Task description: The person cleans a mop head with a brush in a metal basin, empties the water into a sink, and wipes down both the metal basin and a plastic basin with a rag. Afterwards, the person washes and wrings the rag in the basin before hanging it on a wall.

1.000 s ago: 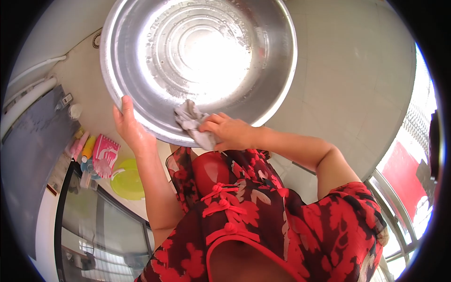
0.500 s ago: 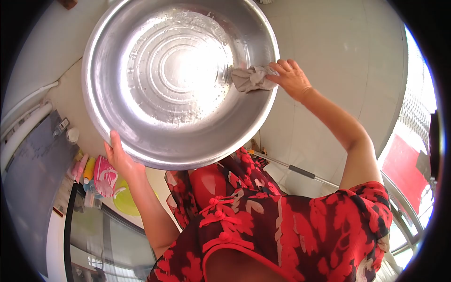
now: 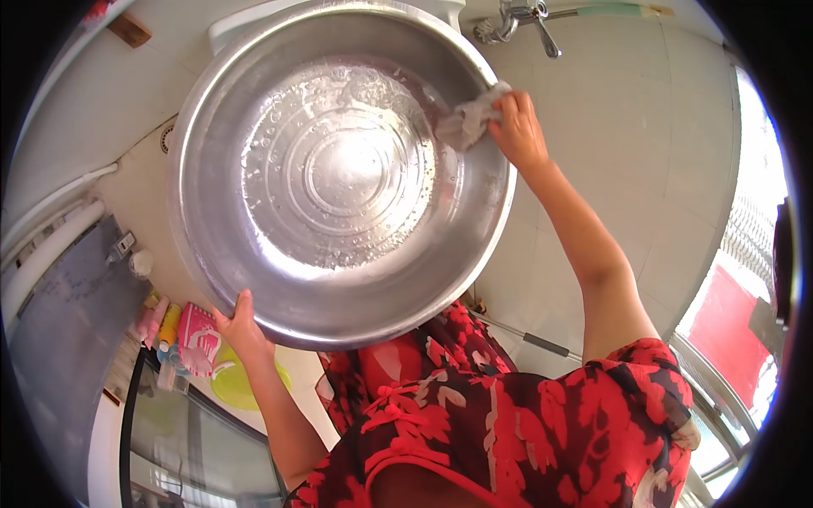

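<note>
A large metal basin (image 3: 339, 300) is held up tilted in front of my body, its inside facing me and dotted with water drops. My left hand (image 3: 244, 328) grips its rim at the lower left, thumb on the inner side and the other fingers mostly hidden behind. At the upper right, my right hand (image 3: 518, 131) is closed on a wet greyish cloth (image 3: 466, 123). The cloth lies against the inner wall near the rim and looks slightly blurred.
A tap (image 3: 517, 19) sticks out of the wall above right, near a white sink edge (image 3: 241, 25). Lower left are a pink packet (image 3: 199, 339), a yellow bottle (image 3: 169, 326) and a lime-green basin (image 3: 233, 383). A pole (image 3: 542, 344) stretches behind my clothing.
The cloth in my right hand has moved up along the basin's inner wall toward the rim. In view, the basin and my left hand sit lower and further right; the tap now shows.
</note>
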The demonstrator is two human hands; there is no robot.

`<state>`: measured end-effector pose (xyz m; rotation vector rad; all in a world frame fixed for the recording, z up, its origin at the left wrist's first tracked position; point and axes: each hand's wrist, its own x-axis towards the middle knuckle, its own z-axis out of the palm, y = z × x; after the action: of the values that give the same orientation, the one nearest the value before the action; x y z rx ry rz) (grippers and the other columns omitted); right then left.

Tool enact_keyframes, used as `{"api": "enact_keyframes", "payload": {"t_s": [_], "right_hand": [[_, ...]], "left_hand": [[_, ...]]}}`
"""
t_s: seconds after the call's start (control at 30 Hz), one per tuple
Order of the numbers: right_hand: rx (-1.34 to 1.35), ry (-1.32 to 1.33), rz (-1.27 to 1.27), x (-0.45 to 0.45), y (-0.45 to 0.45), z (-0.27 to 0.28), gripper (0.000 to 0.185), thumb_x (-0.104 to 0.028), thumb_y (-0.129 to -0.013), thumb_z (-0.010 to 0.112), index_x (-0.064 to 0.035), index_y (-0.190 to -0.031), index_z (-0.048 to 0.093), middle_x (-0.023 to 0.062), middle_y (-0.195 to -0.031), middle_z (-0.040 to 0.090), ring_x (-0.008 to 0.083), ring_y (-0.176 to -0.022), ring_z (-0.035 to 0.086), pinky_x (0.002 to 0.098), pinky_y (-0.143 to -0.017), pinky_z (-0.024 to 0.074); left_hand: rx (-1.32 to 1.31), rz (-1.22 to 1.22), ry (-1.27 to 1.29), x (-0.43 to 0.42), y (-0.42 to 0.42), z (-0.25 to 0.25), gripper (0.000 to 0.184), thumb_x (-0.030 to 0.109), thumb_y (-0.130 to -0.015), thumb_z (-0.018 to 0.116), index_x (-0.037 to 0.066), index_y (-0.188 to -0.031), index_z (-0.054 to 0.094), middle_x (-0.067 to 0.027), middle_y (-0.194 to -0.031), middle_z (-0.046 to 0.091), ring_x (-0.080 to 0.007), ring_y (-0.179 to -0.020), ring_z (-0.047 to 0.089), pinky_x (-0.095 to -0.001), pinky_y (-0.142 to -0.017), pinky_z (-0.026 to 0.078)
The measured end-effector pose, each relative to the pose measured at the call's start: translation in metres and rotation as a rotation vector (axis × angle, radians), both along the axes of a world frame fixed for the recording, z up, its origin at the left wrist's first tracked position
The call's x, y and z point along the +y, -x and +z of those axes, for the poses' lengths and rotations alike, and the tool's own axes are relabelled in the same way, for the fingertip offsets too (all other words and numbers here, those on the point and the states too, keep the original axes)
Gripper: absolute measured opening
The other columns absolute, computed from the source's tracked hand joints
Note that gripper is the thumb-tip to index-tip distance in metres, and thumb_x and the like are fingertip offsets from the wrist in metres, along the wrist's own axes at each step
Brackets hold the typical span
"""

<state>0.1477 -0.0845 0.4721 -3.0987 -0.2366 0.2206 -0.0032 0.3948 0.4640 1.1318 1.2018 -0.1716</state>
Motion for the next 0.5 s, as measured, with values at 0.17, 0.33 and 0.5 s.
{"api": "enact_keyframes", "payload": {"t_s": [0.17, 0.33, 0.5], "right_hand": [[-0.182, -0.368, 0.035, 0.077, -0.097, -0.051, 0.033, -0.008, -0.075, 0.063, -0.0064, -0.107, 0.056, 0.0100, -0.116, 0.052, 0.0323, -0.112, 0.050, 0.0395, -0.091, 0.0476], [-0.421, -0.169, 0.639, 0.228, -0.147, -0.051, 0.031, -0.007, -0.075, 0.059, -0.0132, -0.106, 0.060, 0.0051, -0.114, 0.055, 0.0271, -0.112, 0.051, 0.0341, -0.097, 0.0450], [-0.615, -0.231, 0.990, 0.250, -0.157, -0.062, 0.017, -0.028, -0.083, 0.059, -0.0111, -0.086, 0.060, 0.0041, -0.094, 0.055, 0.0198, -0.086, 0.052, 0.0347, -0.076, 0.0425]], "left_hand": [[0.013, -0.094, -0.053, 0.004, 0.003, -0.001, 0.050, -0.006, -0.085, 0.059, 0.004, -0.133, 0.047, -0.0084, -0.121, 0.057, -0.0180, -0.104, 0.055, -0.0315, -0.095, 0.043], [-0.011, -0.145, -0.090, 0.005, 0.002, -0.001, 0.048, -0.006, -0.084, 0.057, 0.001, -0.131, 0.048, -0.0088, -0.121, 0.057, -0.0187, -0.106, 0.054, -0.0328, -0.098, 0.040], [-0.014, -0.118, -0.069, 0.009, 0.004, -0.002, 0.049, -0.007, -0.083, 0.057, 0.000, -0.130, 0.048, -0.0088, -0.121, 0.057, -0.0190, -0.107, 0.054, -0.0326, -0.098, 0.040]]}}
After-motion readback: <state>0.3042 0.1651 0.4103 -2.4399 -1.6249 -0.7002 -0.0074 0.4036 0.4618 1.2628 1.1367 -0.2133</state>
